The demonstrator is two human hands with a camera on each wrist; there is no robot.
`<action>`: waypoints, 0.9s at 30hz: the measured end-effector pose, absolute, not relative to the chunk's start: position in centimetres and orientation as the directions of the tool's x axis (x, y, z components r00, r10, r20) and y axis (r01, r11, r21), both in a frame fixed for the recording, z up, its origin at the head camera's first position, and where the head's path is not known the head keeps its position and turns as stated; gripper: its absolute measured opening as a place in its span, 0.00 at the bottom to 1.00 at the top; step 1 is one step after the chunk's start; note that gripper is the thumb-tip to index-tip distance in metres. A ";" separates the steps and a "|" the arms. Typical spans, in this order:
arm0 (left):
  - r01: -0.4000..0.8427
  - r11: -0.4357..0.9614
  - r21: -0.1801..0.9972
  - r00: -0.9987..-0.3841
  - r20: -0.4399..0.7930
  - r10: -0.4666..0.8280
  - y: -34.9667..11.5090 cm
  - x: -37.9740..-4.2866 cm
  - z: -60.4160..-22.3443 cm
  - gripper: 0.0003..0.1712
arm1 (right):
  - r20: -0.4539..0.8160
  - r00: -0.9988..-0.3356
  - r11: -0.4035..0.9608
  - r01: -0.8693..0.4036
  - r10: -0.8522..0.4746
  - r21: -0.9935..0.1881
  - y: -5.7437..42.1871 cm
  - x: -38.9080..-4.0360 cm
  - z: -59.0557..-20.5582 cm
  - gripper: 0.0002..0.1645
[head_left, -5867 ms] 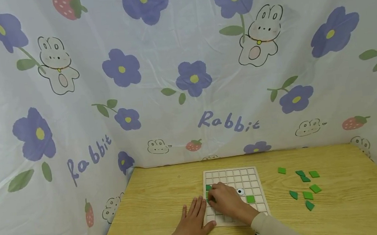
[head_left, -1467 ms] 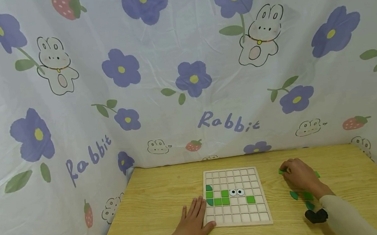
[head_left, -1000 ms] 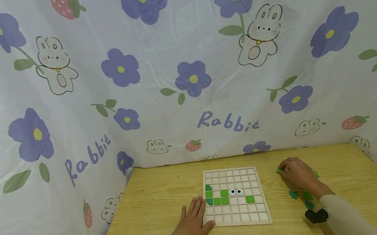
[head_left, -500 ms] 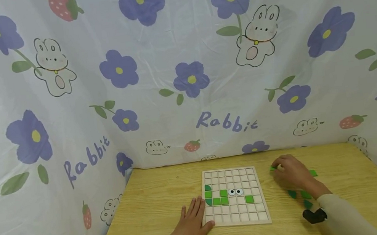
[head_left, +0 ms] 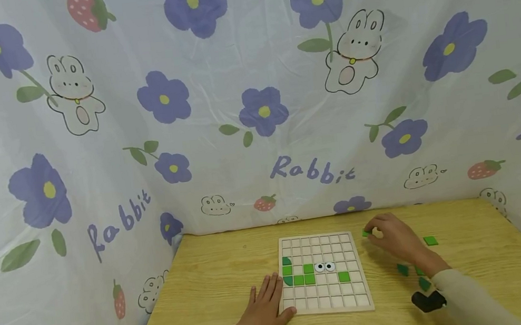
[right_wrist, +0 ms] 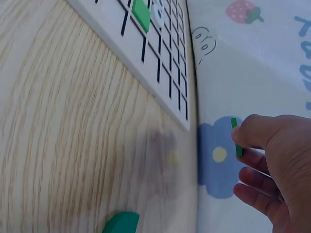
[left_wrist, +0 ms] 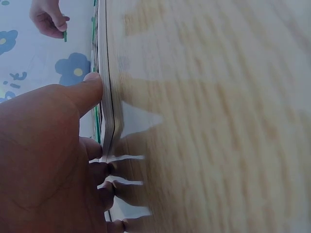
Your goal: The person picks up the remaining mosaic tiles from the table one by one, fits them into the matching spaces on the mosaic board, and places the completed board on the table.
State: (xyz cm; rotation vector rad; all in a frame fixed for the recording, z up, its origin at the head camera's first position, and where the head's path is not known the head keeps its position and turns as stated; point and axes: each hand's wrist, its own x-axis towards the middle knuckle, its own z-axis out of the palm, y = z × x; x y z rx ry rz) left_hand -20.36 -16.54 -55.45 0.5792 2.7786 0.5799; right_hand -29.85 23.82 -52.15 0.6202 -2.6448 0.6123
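Note:
My right hand (head_left: 392, 236) pinches a green square tile (right_wrist: 236, 137) between thumb and index finger, held above the table to the right of the grid board (head_left: 342, 302). My left hand (head_left: 262, 310) lies flat with straight fingers spread, fingertips and thumb at the board's left edge. On the board sit several bright green square tiles (head_left: 310, 279), two dark green rounded tiles (head_left: 286, 261) in the left column, and two round eye tiles (head_left: 319, 267) side by side near the middle. In the left wrist view the left thumb (left_wrist: 90, 92) touches the board's edge.
Right of the board lie loose tiles: a green square (head_left: 431, 240) and dark green rounded pieces (head_left: 402, 269), some partly hidden by the right forearm. A black wrist strap piece (head_left: 429, 301) sits at the right wrist. A patterned curtain (head_left: 219, 135) hangs behind the wooden table (head_left: 205, 274).
Earlier the right hand was over the board, then at the loose tiles. It has since lifted a green square tile and moved left toward the board. The left hand stays put.

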 end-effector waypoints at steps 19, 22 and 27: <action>0.326 0.836 0.440 -0.891 -0.153 0.428 -16.7 -20.4 -55.9 0.51 | 0.468 -0.786 0.764 -0.571 -0.403 -0.302 19.0 -28.7 -49.9 0.10; 0.318 0.847 0.425 -0.893 -0.166 0.419 -16.7 -20.4 -55.8 0.50 | 0.476 -0.778 0.763 -0.578 -0.410 -0.288 18.1 -28.7 -49.7 0.10; 0.309 0.854 0.420 -0.893 -0.182 0.412 -16.5 -20.3 -55.3 0.50 | 0.513 -0.737 0.736 -0.624 -0.440 -0.263 16.9 -28.7 -49.4 0.10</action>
